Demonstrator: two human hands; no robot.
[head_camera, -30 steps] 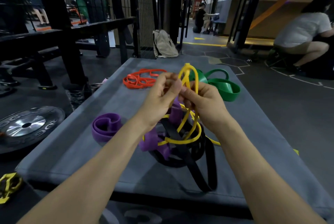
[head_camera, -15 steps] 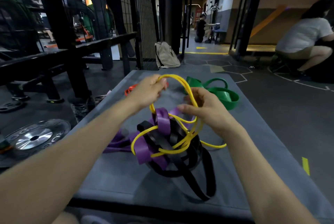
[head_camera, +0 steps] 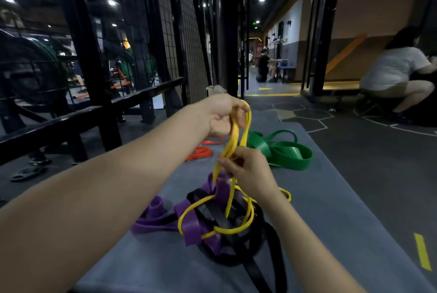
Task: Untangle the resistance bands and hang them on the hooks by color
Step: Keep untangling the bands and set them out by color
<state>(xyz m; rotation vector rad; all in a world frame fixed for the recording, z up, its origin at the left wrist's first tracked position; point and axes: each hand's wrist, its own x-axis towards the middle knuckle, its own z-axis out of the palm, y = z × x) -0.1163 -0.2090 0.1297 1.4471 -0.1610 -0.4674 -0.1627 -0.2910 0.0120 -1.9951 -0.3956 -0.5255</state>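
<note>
Dim gym floor, black racks and wire mesh to the left, a lit corridor beyond. Long grey padded mat [head_camera: 331,198] carries everything; no hooks visible from the head view.

Left hand [head_camera: 223,115] is raised above the pile, fingers curled shut on the top loop of the thin yellow rubber resistance band [head_camera: 233,143]. Right hand [head_camera: 248,169] sits lower, thumb and fingers pinching the same yellow band where its two strands run together. Both grips closed on yellow.

Below the right hand the yellow band drops into the knot: it loops around and through the wide purple flat band [head_camera: 196,228] and the wide black flat band [head_camera: 236,245], which rest on the mat. Exact threading inside the knot cannot be read.

Already apart from the pile: green wide band [head_camera: 290,155] coiled further along the mat, orange thin band [head_camera: 201,151] beside it to the left.

Risks, judged:
- Pulling upward while yellow is wrapped around purple would likely cinch the knot tighter.
- Lifting could drag the whole pile toward the near edge of the mat.
- A stretched thin band slipping from the pinch may snap back on the fingers.
</note>
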